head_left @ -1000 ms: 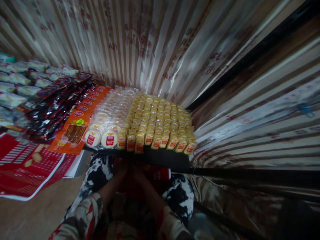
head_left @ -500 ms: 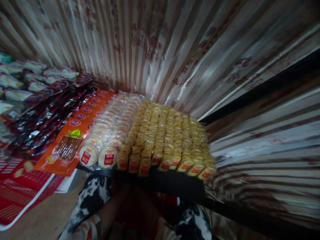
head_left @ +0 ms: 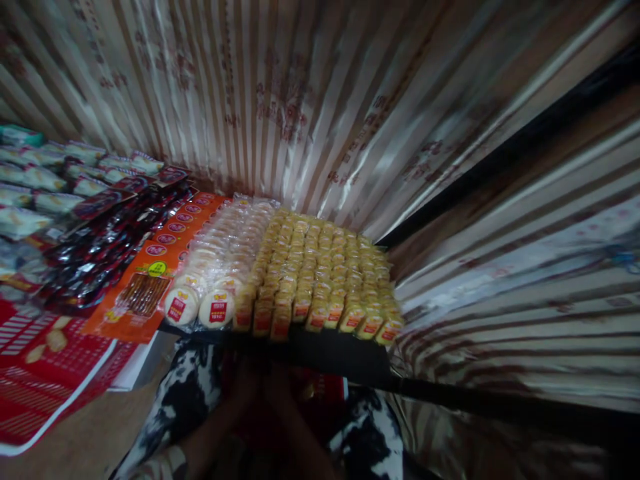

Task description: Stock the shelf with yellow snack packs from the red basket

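Our view had shifted over the last half second, yet the rows of small yellow plastic-wrapped packets (head_left: 320, 267) kept their order on the flat black surface (head_left: 335, 357), so they seemed unhandled. Our left hand (head_left: 245, 383) and right hand (head_left: 276, 384) stayed low in shadow, near the dark red, white-edged object (head_left: 325, 388) between our black-and-white patterned trouser legs (head_left: 193, 377). We could not tell how open either grip was or whether it held anything.
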`<action>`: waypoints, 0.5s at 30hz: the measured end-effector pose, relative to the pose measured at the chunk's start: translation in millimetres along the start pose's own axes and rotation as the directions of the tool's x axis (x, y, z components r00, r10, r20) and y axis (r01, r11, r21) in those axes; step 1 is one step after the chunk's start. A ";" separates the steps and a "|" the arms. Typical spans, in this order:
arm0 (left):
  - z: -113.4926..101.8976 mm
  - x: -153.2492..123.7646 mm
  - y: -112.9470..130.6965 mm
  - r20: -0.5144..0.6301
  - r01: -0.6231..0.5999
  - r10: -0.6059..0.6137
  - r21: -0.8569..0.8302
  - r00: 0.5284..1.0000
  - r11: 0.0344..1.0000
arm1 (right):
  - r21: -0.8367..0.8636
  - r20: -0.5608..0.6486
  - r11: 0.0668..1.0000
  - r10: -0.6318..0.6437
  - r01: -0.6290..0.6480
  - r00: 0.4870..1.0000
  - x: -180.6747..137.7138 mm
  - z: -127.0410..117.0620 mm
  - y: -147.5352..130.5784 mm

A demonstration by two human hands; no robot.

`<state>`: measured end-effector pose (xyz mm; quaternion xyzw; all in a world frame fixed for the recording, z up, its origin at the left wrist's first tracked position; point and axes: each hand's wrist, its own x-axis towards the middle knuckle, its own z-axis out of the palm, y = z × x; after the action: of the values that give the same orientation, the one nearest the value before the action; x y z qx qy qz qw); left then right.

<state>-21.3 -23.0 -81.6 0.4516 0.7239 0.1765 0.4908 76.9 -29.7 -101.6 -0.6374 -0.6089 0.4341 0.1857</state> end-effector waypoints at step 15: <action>-59.1 -74.5 11.1 -0.038 -0.139 0.134 -0.336 0.990 0.932 | 0.045 -0.083 0.985 -0.163 0.167 0.983 -69.7 -67.5 -47.7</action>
<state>-59.2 -67.7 -5.8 0.4087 0.6533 0.3349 0.5423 108.4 -66.3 -4.9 -0.5964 -0.6402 0.4076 0.2613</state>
